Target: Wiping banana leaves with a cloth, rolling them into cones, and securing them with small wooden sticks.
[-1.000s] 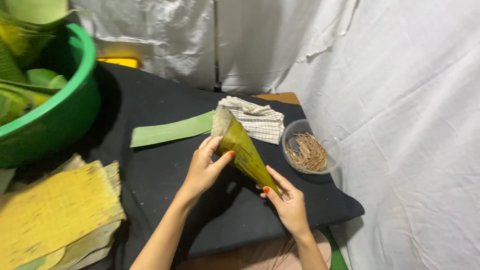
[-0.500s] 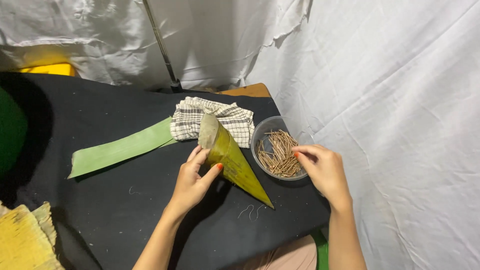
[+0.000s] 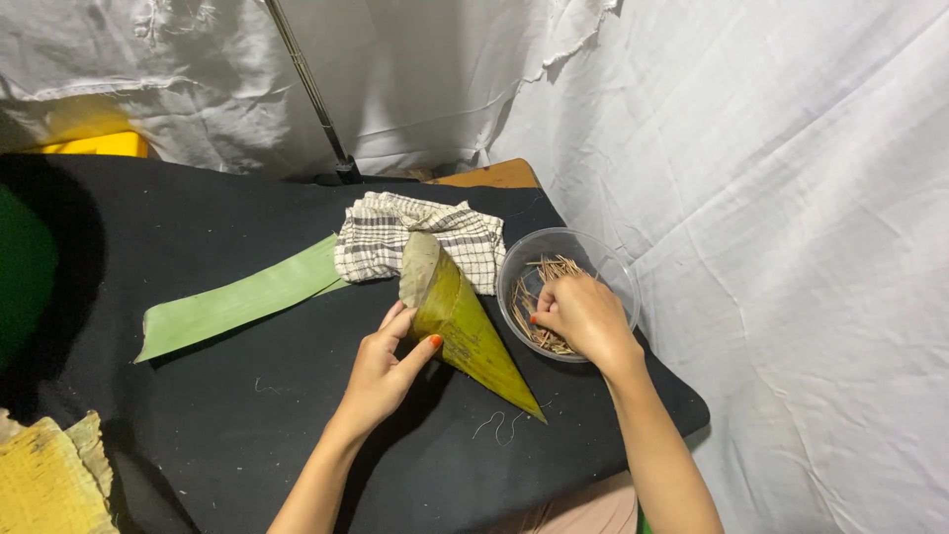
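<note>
Left hand [image 3: 381, 371]: lower centre of the frame; fingers and thumb closed around the wide upper part of the leaf cone [image 3: 463, 326], pinning its wrapped edge.
Leaf cone: centre of the frame, lying tilted on the black table cover [image 3: 247, 415]; open mouth toward the upper left, pointed tip toward the lower right, tip resting on the cover.
Right hand [image 3: 583, 316]: right of centre, apart from the left hand, knuckles up, fingertips curled down among the thin sticks [image 3: 539, 287]. Whether a stick is already pinched cannot be told.
Clear bowl [image 3: 618, 272]: just right of the cone, near the right edge of the table; holds the loose sticks.
Step in hand: judged to be fetching a stick while the other hand keeps the cone from unrolling.
Next move calls for: one stick isolated between the fingertips, carried to the overlapped seam, with the left-hand grip kept firm so the wrap does not spring open.
Checked cloth [image 3: 415, 237]: behind the cone mouth, crumpled, touching it.
Leaf strip [image 3: 232, 307]: left of the cloth, flat on the cover, one end under the cloth.
Yellow woven mat [image 3: 49, 480]: lower left corner.
White sheeting [image 3: 771, 148]: backdrop, upper and right of the frame.
</note>
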